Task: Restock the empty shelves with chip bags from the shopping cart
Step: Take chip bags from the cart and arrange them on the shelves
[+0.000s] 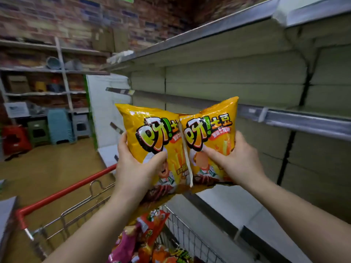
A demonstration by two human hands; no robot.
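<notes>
Two yellow chip bags are held upright side by side in front of me, their inner edges touching. My left hand [135, 166] grips the left yellow bag [150, 137] at its lower left side. My right hand [235, 160] grips the right yellow bag [210, 133] at its lower right side. Both bags hang above the shopping cart [182, 230], level with the bare middle shelf [296, 120] of the rack on the right. Inside the cart lie several more chip bags [152, 230], red, orange and purple.
The rack on the right has a top shelf [209, 29] and a low white shelf [241, 211], both bare. The cart's red handle [62, 192] points left. Plastic stools [58, 126] and a storage rack [47, 69] stand at the far left across a tan floor.
</notes>
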